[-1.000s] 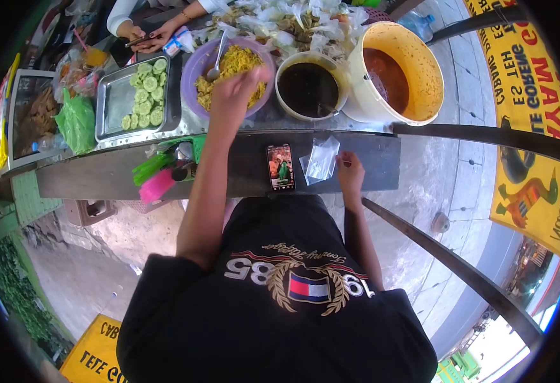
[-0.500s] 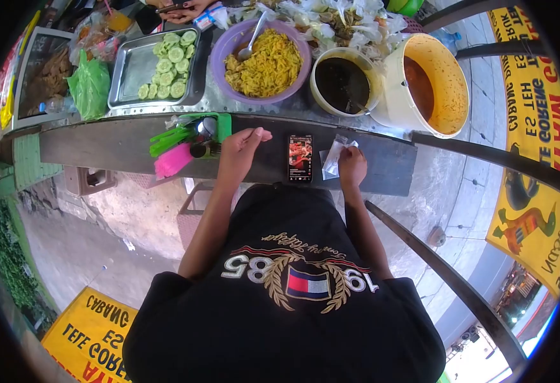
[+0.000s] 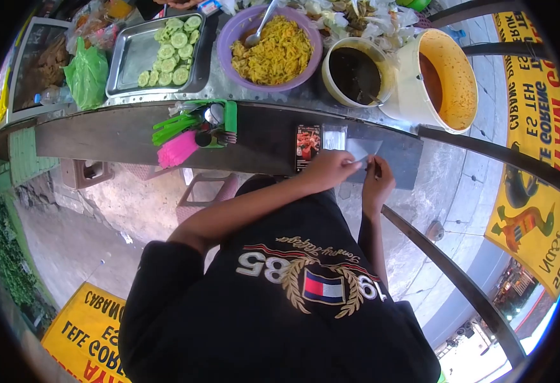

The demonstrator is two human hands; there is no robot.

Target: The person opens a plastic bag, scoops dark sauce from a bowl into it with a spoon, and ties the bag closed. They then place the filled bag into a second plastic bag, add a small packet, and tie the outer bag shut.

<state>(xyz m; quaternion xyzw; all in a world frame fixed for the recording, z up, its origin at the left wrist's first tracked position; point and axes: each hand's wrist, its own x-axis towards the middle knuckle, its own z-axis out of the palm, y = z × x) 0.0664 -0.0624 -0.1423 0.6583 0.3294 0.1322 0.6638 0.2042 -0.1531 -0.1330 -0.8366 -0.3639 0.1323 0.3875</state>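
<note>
- The left hand (image 3: 326,171) and right hand (image 3: 379,179) are close together, fingertips pinched on the edge of 1 thin plastic bag (image 3: 366,148), just above the worktop (image 3: 264,137).
- The bag could tear or slip if the 2 pinches pull unevenly; its thinness would be the cause.
- The phone (image 3: 307,142) lies flat beside the left hand, so a stray wrist could nudge it towards the near edge.
- Another packet (image 3: 334,137) lies just beyond the fingers and, looking light, might be brushed aside.
- The bag's opening is too small to make out; the left hand covers the phone's lower corner, and the palms are hidden.
- Farther out, the dark liquid in the tub (image 3: 389,76) hides its bottom.
- At the top edge, another person's hand (image 3: 181,4) is cut off.
</note>
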